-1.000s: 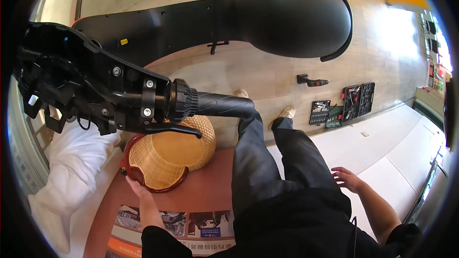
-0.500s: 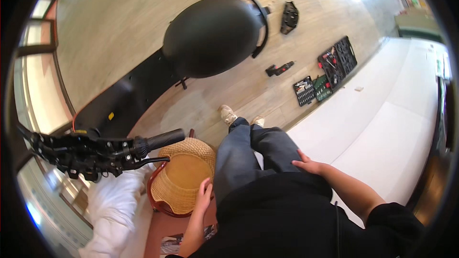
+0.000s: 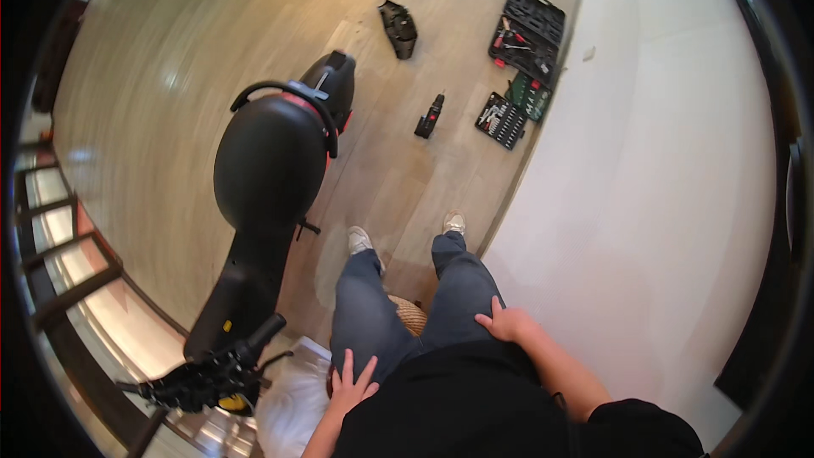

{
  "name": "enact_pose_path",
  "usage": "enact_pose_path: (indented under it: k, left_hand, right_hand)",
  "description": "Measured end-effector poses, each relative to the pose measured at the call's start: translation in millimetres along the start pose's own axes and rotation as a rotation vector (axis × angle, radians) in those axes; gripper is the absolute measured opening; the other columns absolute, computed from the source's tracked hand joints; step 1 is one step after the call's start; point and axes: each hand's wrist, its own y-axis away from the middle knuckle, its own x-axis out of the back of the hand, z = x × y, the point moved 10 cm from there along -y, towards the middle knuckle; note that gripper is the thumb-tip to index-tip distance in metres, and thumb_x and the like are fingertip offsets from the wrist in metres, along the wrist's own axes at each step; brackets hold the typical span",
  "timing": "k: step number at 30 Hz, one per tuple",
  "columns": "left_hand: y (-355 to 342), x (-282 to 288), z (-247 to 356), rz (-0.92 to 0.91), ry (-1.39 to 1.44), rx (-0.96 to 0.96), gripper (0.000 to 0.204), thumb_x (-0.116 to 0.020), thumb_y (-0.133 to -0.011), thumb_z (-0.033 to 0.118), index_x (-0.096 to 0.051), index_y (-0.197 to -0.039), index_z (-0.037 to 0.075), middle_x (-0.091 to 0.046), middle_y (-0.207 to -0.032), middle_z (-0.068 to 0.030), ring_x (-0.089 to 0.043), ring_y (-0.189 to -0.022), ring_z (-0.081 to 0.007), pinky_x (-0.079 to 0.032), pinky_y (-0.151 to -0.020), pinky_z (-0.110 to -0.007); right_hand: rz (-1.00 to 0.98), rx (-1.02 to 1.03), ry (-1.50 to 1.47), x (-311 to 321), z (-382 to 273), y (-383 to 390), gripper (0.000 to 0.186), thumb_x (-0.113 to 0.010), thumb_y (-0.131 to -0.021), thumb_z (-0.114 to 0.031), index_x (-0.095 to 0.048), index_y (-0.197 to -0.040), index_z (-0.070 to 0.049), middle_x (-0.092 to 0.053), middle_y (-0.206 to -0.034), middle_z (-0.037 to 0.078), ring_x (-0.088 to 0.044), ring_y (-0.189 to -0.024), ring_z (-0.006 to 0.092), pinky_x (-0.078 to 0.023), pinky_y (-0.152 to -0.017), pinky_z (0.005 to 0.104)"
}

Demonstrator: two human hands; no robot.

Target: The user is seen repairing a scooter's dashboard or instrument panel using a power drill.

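My left hand [image 3: 351, 386] rests on my left thigh with its fingers spread and nothing in it. On the other leg, my right hand [image 3: 507, 321] lies against the grey jeans [image 3: 462, 293], its fingers apart and holding nothing. Between my thighs shows a bit of a woven wicker seat [image 3: 409, 314]. To my left stands a black electric scooter [image 3: 270, 161] with a rounded seat, its handlebar [image 3: 212, 377] close to my left hand. A white cloth-like bundle [image 3: 292, 407] sits beside my left forearm.
On the wooden floor ahead lie a cordless drill [image 3: 431, 116], a black plastic part [image 3: 398, 30], an open black tool case [image 3: 527, 34], a green tray [image 3: 530, 95] and an open socket set [image 3: 500, 121]. A white wall [image 3: 644, 187] runs along my right.
My view has turned, so the scooter, tools and wall appear shifted. The wicker seat, earlier in plain view at my left, is now mostly hidden beneath me. My left hand has come onto my thigh.
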Motion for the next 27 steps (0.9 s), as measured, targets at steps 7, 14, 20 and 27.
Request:
enact_pose_path:
  k: [7,14,20,27]
  left_hand:
    - [13.2,47.3,-43.6,-0.183,-0.033,-0.005,0.064,-0.052,-0.101,0.051,-0.029,-0.16,0.042,-0.001,-0.168,-0.0288,-0.014,-0.148,-0.0627,-0.021,-0.119,-0.068]
    - [5.2,57.8,-42.2,-0.495,-0.176,0.106,0.06,-0.055,-0.102,0.045,-0.033,-0.158,0.044,-0.003,-0.168,-0.0288,-0.03,-0.14,-0.0654,-0.032,-0.116,-0.064]
    - [-103.0,106.6,-14.5,-0.322,-0.227,0.25,0.049,-0.058,-0.099,0.038,-0.053,-0.147,0.024,-0.053,-0.137,-0.0254,-0.068,-0.103,-0.0438,-0.055,-0.091,-0.051]
    - [-316.8,47.3,46.0,-0.027,-0.358,-0.281,0.05,-0.07,-0.092,0.033,-0.06,-0.139,0.017,-0.064,-0.109,-0.0067,-0.061,-0.109,-0.0283,-0.038,-0.11,-0.052]
  right_hand:
    - [0.079,0.284,0.166,-78.0,-70.3,101.1,0.03,-0.05,-0.095,-0.017,-0.071,-0.099,0.004,-0.074,-0.097,0.025,-0.074,-0.09,0.0408,-0.059,-0.082,0.0495]
    - [-0.182,0.401,0.23,-124.1,-82.9,101.5,0.027,-0.054,-0.089,-0.012,-0.073,-0.103,0.003,-0.075,-0.099,0.023,-0.074,-0.089,0.0389,-0.059,-0.08,0.0482]
    - [-0.432,0.825,-1.053,-37.6,-93.6,-18.8,0.03,-0.053,-0.105,-0.021,-0.061,-0.125,0.001,-0.073,-0.107,0.011,-0.07,-0.097,0.0196,-0.055,-0.086,0.0331]
    - [0.761,0.317,-1.361,60.4,-7.2,-317.6,0.028,-0.057,-0.103,-0.017,-0.06,-0.124,0.001,-0.07,-0.108,0.008,-0.065,-0.095,0.0135,-0.052,-0.086,0.0277]
